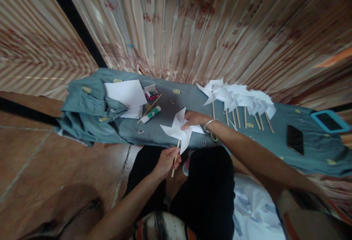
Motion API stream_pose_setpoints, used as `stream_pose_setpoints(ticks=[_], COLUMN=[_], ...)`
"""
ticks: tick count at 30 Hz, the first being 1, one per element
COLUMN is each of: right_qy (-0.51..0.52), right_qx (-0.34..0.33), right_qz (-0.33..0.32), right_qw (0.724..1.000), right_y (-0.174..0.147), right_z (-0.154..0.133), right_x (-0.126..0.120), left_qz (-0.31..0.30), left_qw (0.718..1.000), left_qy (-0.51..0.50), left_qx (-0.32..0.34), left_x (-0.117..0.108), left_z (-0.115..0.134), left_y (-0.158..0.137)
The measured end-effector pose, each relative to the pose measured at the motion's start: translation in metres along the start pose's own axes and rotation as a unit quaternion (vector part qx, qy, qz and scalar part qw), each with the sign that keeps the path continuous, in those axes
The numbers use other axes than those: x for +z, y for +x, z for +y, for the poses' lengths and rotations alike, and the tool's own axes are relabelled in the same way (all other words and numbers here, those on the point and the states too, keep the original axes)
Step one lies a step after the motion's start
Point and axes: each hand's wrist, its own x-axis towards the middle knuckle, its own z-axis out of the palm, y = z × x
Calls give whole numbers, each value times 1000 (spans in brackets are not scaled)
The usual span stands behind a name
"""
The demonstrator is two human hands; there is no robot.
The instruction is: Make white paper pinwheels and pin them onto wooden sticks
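My left hand (169, 158) is closed around the thin wooden stick (173, 172) of a white paper pinwheel (183, 134), below its blades. The pinwheel lies over the front part of the cloth, its stick pointing toward my lap. My right hand (194, 119) grips the pinwheel near its middle, thumb and fingers on the paper; the fingertips are partly hidden. A yellowish-green ring-like handle (213, 137) shows under my right wrist. To the right, several finished-looking pinwheels (239, 97) lie overlapping in a row with their sticks toward me.
On the grey-green cloth (176, 104) at left lie white paper sheets (126, 95), a small box of dark bits (152, 92), a loose stick (154, 104) and a green-and-white tube (150, 115). A phone (295, 140) and blue-framed tablet (330, 121) lie at right. A white bag (255, 210) stands below.
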Motion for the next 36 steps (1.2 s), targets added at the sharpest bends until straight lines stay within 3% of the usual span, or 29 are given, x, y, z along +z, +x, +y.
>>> stream_pose_setpoints(ticks=[36], right_qy=[30], right_qx=[-4], right_qz=[-22], right_qw=[999], right_y=[3], right_z=[4], right_x=[4], left_qz=[6], left_qw=[1000], left_qy=[-10], left_qx=[13], left_x=[0], left_z=[-6], left_y=[1])
